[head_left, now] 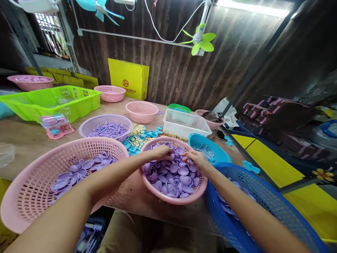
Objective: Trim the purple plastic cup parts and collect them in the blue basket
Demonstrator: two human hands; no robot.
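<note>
Purple plastic discs [177, 175], small and shallow like lids: one heap, filling a round pink basket [172, 200] at the near edge of the wooden table [28, 138].

Left hand [161, 153]: over the far side of that heap, fingers curled down and pinched on one or more discs; exactly what they have hold of cannot be told.

Right hand [195, 160]: just beside the left, fingers bent and closed on discs at the heap's far right.

Large pink basket [31, 189]: left of the arms, holding a smaller lot of like purple discs.

Blue basket [265, 211]: right of the arms, a few purple pieces inside.

Lilac basket [106, 121]: behind, filled with smaller purple parts.

Loose yellow and blue parts [140, 135]: spread on the table between the baskets.

Turquoise bowl [201, 140]: behind the right hand, clear pieces inside.

White crate [184, 123], green tray [50, 100], further pink baskets and a yellow box [129, 79]: farther back.

Green fan [201, 40]: overhead.
</note>
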